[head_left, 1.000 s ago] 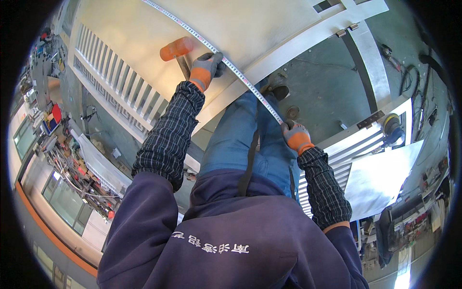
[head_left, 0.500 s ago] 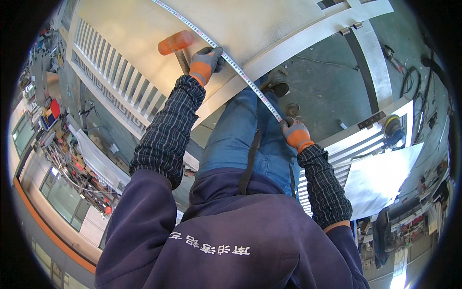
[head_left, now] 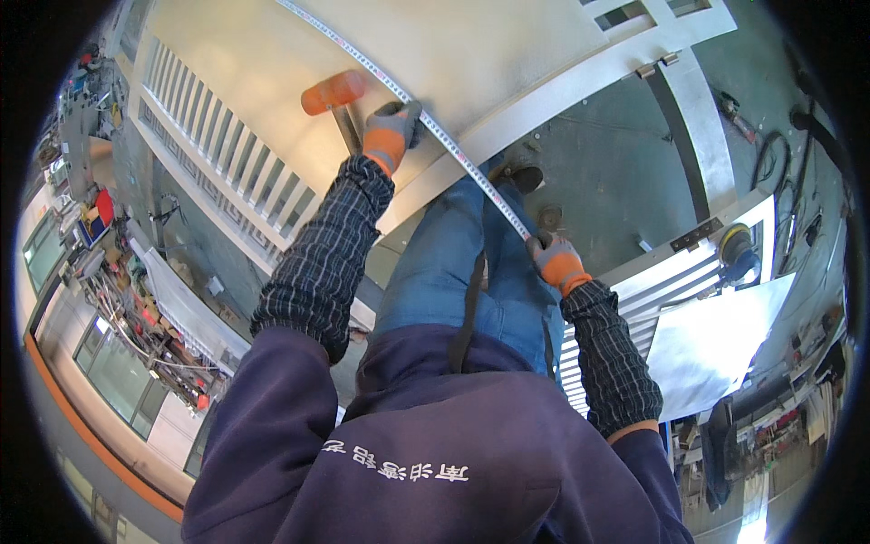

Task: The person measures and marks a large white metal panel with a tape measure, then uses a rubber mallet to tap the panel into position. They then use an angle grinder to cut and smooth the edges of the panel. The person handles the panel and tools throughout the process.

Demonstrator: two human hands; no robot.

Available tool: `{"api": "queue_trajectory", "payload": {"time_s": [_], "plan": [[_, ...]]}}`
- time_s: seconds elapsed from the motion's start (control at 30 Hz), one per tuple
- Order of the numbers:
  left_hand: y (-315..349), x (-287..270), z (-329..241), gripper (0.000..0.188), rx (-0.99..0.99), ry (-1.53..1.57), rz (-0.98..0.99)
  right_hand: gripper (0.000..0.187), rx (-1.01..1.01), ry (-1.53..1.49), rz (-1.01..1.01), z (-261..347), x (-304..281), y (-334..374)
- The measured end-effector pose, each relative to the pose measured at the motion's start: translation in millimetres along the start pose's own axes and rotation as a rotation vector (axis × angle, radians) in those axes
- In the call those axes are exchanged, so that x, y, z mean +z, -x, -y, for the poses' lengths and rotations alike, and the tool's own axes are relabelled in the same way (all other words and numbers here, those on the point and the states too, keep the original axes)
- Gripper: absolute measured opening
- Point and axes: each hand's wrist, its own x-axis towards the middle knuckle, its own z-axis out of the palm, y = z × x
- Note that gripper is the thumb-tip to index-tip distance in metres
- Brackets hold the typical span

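A white tape measure blade [head_left: 450,145] runs slantwise from the far left, over a pale metal panel [head_left: 471,54] and past its near edge, to my right hand. My left hand [head_left: 391,136], in a grey and orange glove, is closed at the blade's edge above the panel. My right hand [head_left: 556,260], gloved alike, pinches the near end of the blade in front of my legs; no tape case shows. Beside my left hand lies a mallet with an orange head [head_left: 333,92]. Its handle [head_left: 347,130] passes close to my left wrist, and its lower end is hidden.
A slatted white frame [head_left: 217,136] borders the panel at left. A curved metal bar [head_left: 693,136] reaches down at right to another slatted frame, with a sander-like tool [head_left: 739,251] and a bright sheet [head_left: 716,340]. Cables [head_left: 775,163] lie on the green floor.
The panel, the mallet and my left hand sit slightly lower in the picture, as the view has shifted. Both hands keep their places along the blade.
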Motion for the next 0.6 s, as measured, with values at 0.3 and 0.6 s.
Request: {"api": "queue_trajectory", "payload": {"time_s": [0.3,0.6], "plan": [[39,-2,-38,0.032,0.107,0.202,0.069,0.038,-0.210,-0.201,-0.254,74,-56,10],[51,-25,-79,0.042,0.161,0.460,0.066,0.041,-0.260,-0.188,-0.383,163,-133,-4]]}}
